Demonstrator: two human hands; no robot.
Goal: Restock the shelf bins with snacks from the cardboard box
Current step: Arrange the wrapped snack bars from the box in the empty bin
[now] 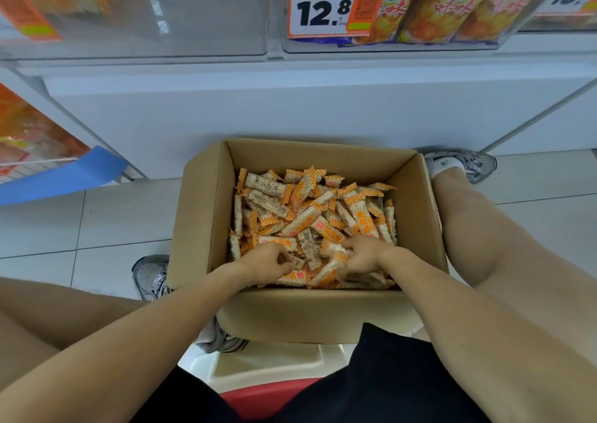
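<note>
The left hand (265, 266) reaches down into the cardboard box (206, 203) on the floor, fingers curled around wrapped snack bars (300, 209) (orange-and-white packets). Just beside it, the right hand (363, 256) digs in palm down, fingers bent, grasping more bars. Above, a clear shelf bin (504, 39) holds yellow snack bags.

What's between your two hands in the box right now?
Head view: only wrapped snack bars lie between left hand and right hand, inside the cardboard box.

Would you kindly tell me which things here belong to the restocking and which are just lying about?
Job: cardboard box, wrapped snacks, clear bin, left hand, right hand.
Lying about: price tag, yellow bags, blue sheet, red stool.
</note>
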